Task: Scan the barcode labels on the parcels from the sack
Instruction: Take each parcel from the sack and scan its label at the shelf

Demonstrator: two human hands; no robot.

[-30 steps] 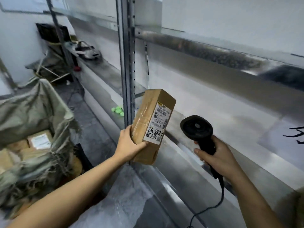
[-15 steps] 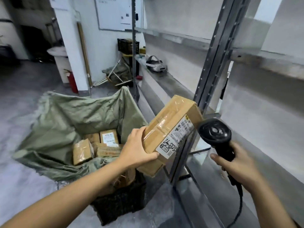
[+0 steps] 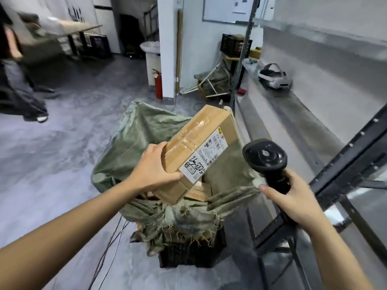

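From the head camera, your left hand [image 3: 154, 171] grips the brown parcel [image 3: 201, 143] by its near end, tilted above the open green sack [image 3: 136, 139]; its white label [image 3: 204, 158] faces up. At 3 o'clock of it, your right hand [image 3: 293, 199] is wrapped around the black scanner [image 3: 265, 158].

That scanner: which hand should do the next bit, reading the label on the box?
Probably the right hand: it grips the black scanner, whose head sits just beside the white label. The left hand holds the cardboard box above the green sack, label facing up.
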